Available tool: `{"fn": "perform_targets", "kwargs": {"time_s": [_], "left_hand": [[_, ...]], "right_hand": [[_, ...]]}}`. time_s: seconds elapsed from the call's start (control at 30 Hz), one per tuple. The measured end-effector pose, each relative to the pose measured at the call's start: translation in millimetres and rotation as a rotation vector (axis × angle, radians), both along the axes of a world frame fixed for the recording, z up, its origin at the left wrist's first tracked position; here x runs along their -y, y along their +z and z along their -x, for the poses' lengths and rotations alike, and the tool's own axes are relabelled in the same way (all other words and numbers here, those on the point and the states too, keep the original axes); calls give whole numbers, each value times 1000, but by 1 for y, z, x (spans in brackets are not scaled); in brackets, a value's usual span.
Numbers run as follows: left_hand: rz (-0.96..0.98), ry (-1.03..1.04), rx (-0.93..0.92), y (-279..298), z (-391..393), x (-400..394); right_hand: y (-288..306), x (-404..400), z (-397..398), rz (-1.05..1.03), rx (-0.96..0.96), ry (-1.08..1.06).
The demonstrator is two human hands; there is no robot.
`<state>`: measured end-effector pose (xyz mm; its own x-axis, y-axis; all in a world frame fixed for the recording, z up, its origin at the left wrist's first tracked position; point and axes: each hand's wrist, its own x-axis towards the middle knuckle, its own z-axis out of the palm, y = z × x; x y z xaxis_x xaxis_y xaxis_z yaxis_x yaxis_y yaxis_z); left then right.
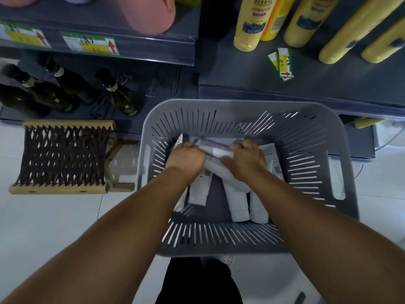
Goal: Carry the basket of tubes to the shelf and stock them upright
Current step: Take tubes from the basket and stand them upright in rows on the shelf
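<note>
A grey slotted plastic basket [306,137] sits low in front of me, below the dark shelf [241,80]. Several white tubes [240,202] lie flat on its bottom, caps toward me. Both hands are down inside the basket at its far end. My left hand [186,159] is closed around the ends of some white tubes. My right hand [245,161] grips a bunch of white tubes [219,150] that runs between the two hands. Parts of the tubes are hidden under my hands.
Tall yellow bottles [247,25] lie and stand on the shelf at the right, with a loose price tag [282,64]. Dark glass bottles [118,93] stand on a lower shelf at the left. A wooden stool with woven seat [61,156] stands left of the basket on the white floor.
</note>
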<state>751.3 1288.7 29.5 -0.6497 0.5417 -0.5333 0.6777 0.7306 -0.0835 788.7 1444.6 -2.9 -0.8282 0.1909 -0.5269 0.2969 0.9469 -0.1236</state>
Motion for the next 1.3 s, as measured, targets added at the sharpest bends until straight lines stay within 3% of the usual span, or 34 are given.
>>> {"fn": "perform_targets", "kwargs": {"time_s": [0.13,0.3,0.43,0.67,0.83,0.97,1.17,1.3], "left_hand": [[-4,-6,44,22,-10,3],[-57,254,202,44,-33,11],[-152,398,219,34,-47,13],[-229,588,292,13,-56,-1],[-233,480,309,14,-56,-9],[-229,463,226,23,-52,-13],[-574,481,203,89,-48,-8],[-650,460,154,147,-32,-3]], "right_hand": [[8,2,2,103,74,-9],[8,-5,-3,69,124,101],[4,-10,-13,64,44,110],[20,-25,-25,484,66,-304],[45,-27,-27,754,-25,-653],[62,-24,-37,839,-130,-728],[111,-26,-55,909,-259,-768],[164,-27,-57,886,-376,-760]]}}
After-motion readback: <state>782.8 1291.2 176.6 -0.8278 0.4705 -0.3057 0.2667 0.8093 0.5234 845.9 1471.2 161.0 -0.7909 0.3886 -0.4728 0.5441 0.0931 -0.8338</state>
